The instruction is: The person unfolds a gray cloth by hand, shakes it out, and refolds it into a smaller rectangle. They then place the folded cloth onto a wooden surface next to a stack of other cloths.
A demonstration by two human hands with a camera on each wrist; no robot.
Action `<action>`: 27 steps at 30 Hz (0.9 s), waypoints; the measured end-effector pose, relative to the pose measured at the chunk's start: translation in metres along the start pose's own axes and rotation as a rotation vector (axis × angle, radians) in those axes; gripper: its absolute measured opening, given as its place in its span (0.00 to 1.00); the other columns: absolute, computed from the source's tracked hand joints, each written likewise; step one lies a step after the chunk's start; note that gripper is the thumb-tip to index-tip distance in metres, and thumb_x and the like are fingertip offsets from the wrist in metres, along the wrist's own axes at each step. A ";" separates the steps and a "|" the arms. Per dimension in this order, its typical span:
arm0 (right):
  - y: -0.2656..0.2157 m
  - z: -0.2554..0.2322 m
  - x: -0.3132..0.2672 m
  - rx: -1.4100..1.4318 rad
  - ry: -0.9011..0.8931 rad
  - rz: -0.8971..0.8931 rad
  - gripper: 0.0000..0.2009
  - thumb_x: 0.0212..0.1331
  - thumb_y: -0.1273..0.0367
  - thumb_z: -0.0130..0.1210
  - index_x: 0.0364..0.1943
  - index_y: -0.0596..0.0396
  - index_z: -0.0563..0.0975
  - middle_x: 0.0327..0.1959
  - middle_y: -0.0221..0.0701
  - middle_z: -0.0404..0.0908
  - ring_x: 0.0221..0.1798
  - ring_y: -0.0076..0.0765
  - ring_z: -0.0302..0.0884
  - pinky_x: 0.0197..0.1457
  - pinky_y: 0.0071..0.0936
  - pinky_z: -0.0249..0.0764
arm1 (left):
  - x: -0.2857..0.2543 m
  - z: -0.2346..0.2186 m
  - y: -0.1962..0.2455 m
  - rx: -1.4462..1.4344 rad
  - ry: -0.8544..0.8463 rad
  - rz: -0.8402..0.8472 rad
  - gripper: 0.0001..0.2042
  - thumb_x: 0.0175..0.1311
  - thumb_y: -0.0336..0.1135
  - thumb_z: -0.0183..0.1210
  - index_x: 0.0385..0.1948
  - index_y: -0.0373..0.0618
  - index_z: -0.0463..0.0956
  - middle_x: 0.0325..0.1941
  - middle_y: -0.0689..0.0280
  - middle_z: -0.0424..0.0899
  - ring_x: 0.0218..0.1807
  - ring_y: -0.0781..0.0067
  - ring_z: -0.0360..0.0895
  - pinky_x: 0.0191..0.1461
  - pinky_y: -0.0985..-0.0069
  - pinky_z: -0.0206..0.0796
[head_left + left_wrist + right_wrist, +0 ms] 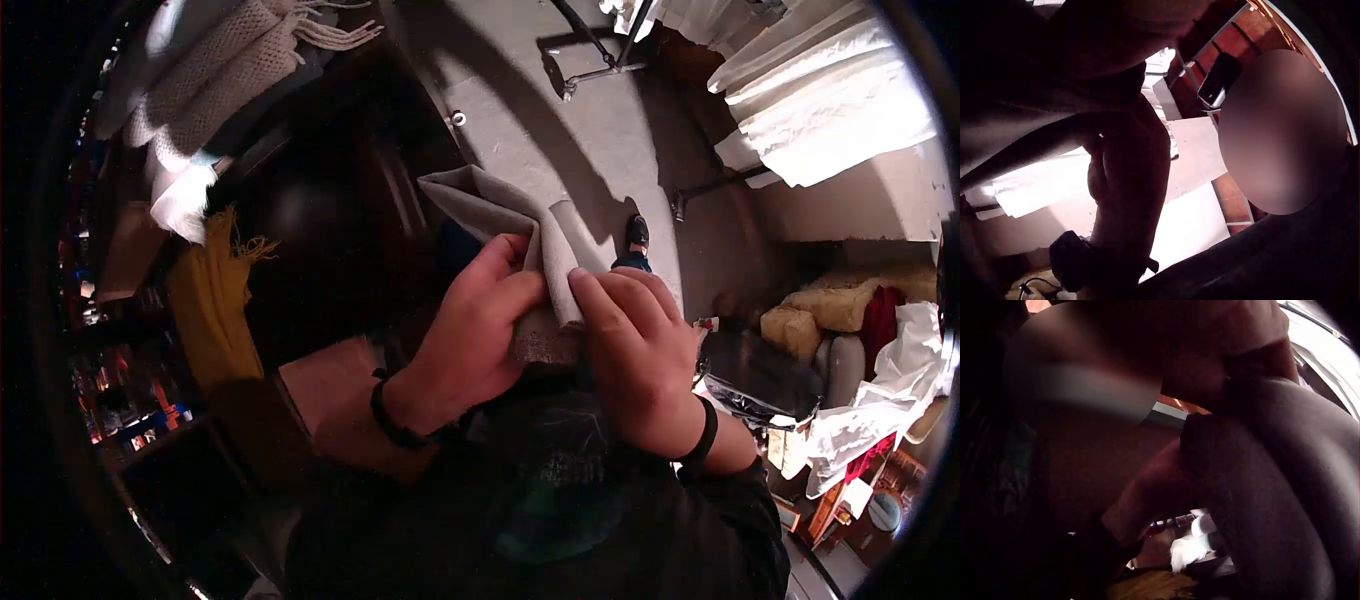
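- The grey cloth (555, 265) is in the middle of the head view, folded into several layers, and both hands hold it.
- The left hand (455, 335) grips the cloth from the left side, with the thumb on the near face; its other fingers are partly hidden by the cloth.
- The right hand (640, 350) pinches the right edge of the same cloth between curled fingers and thumb; the thumb is mostly hidden.
- In both wrist views the hands are very dark, and a blurred oval covers one part: at the right in the left wrist view, at the upper left in the right wrist view.
- A black shoe (638, 232) is seen right of the centre, only in part.
- In the upper right, white fabric (825, 95) is cut by the round border of the view.
- The objects at the far left are too dark and small to name.
- I count two hands, two black wristbands (396, 412), one on each wrist, and one grey cloth.
- There is one mustard scarf (215, 310) with fringe at the left, and one knitted beige scarf (225, 70) with fringe in the upper left.
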State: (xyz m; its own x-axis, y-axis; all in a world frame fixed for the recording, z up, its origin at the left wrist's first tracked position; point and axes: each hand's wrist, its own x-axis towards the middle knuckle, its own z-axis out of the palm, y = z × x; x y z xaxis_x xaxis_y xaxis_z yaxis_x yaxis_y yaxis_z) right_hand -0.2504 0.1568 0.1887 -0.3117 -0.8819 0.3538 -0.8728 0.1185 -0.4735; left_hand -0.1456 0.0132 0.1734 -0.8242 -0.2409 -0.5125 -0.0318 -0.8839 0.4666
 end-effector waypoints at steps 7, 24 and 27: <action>-0.007 0.008 0.000 -0.045 -0.036 0.011 0.25 0.47 0.72 0.57 0.54 0.58 0.75 0.43 0.37 0.76 0.46 0.45 0.77 0.38 0.34 0.79 | -0.002 -0.018 -0.007 0.388 -0.063 0.271 0.12 0.58 0.28 0.62 0.44 0.37 0.78 0.55 0.51 0.74 0.59 0.55 0.73 0.64 0.64 0.66; -0.024 0.016 0.004 -0.121 -0.262 -0.029 0.26 0.47 0.71 0.54 0.53 0.71 0.71 0.43 0.43 0.70 0.39 0.45 0.70 0.40 0.35 0.75 | -0.002 -0.010 -0.018 -0.174 -0.020 0.139 0.20 0.66 0.23 0.48 0.60 0.33 0.59 0.59 0.56 0.71 0.60 0.66 0.71 0.67 0.69 0.62; -0.019 0.013 0.003 0.082 -0.342 -0.021 0.23 0.51 0.73 0.54 0.54 0.70 0.72 0.48 0.47 0.70 0.43 0.49 0.70 0.48 0.37 0.73 | 0.002 -0.015 -0.016 0.008 -0.042 0.164 0.22 0.65 0.22 0.49 0.61 0.33 0.58 0.59 0.56 0.70 0.61 0.66 0.70 0.69 0.67 0.60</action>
State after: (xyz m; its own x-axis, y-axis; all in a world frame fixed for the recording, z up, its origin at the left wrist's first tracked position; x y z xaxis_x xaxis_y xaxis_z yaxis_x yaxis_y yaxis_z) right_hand -0.2298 0.1458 0.1877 -0.1383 -0.9872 0.0800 -0.8404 0.0743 -0.5368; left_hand -0.1379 0.0208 0.1542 -0.8416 -0.3643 -0.3988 0.1006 -0.8311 0.5470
